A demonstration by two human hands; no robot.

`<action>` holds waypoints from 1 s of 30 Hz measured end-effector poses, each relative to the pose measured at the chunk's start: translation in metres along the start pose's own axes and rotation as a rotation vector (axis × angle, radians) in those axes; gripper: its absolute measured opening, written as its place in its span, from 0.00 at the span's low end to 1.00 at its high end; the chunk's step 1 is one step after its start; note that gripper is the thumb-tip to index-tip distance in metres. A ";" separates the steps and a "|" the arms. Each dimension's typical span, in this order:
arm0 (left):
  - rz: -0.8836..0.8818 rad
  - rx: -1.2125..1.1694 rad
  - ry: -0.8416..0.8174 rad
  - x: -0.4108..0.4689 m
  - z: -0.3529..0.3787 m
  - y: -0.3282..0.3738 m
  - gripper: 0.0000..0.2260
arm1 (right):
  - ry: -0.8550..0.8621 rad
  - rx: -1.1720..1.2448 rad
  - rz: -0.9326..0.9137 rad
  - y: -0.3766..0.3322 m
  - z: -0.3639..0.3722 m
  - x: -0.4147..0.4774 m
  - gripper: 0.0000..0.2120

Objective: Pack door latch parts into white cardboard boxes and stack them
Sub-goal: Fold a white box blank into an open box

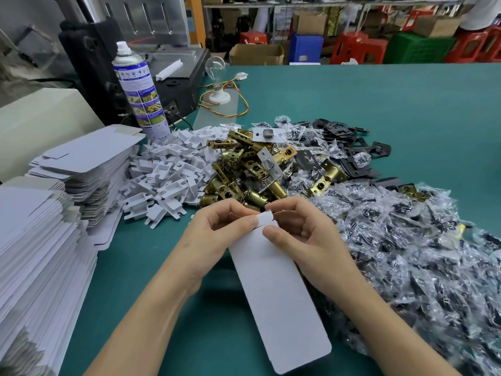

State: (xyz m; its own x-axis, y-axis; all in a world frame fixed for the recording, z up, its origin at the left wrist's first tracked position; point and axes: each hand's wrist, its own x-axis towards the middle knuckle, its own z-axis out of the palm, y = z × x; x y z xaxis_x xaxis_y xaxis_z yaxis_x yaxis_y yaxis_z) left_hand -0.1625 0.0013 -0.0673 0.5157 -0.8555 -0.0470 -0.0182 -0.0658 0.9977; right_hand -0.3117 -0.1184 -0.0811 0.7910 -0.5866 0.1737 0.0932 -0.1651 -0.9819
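A flat white cardboard box blank [279, 294] is held over the green table [379, 104], its long flap reaching toward me. My left hand [217, 234] pinches its far end from the left. My right hand [301, 232] pinches the same end from the right, around a small folded tab. Just beyond the hands lies a heap of brass door latches [244, 172]. White plastic inserts [168, 169] are piled to its left. Small clear bags of black parts [406, 253] spread across the right. Black strike plates [349, 147] lie behind them.
Two stacks of flat white box blanks [40, 240] fill the left edge of the table. A spray can [141, 90] stands behind them beside a dark machine [108, 63]. A light bulb on a wired socket [217, 82] sits at the back.
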 end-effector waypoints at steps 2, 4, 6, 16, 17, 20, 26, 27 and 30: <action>0.020 0.010 -0.011 -0.001 0.000 0.001 0.03 | 0.009 0.021 0.007 0.000 0.000 0.000 0.15; 0.043 0.015 -0.029 -0.002 -0.002 0.001 0.04 | 0.014 0.029 0.011 0.001 0.000 0.001 0.14; 0.055 0.007 -0.042 -0.002 -0.003 0.002 0.04 | 0.022 0.030 0.009 0.001 0.001 0.001 0.12; 0.061 -0.038 -0.052 -0.002 -0.002 0.001 0.03 | 0.047 0.020 0.028 -0.002 0.000 0.001 0.07; 0.059 -0.035 -0.051 -0.002 -0.002 0.000 0.02 | 0.055 0.023 0.033 -0.002 0.000 0.001 0.06; 0.063 0.000 -0.032 -0.002 -0.001 -0.001 0.02 | 0.071 0.011 0.026 -0.002 -0.001 0.000 0.05; 0.079 0.057 -0.032 0.000 -0.003 -0.004 0.03 | 0.083 -0.048 -0.004 0.000 0.000 -0.003 0.04; 0.084 0.060 -0.035 0.000 -0.004 -0.004 0.04 | 0.080 -0.058 -0.007 0.000 0.000 -0.003 0.04; 0.100 0.046 -0.013 0.001 -0.007 -0.005 0.09 | 0.033 -0.021 0.016 -0.001 -0.002 -0.003 0.03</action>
State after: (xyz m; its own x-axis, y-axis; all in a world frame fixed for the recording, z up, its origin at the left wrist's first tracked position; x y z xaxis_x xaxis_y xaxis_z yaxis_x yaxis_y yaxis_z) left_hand -0.1561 0.0047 -0.0718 0.4983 -0.8654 0.0520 -0.1089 -0.0030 0.9940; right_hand -0.3154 -0.1186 -0.0806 0.7721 -0.6148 0.1609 0.0680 -0.1719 -0.9828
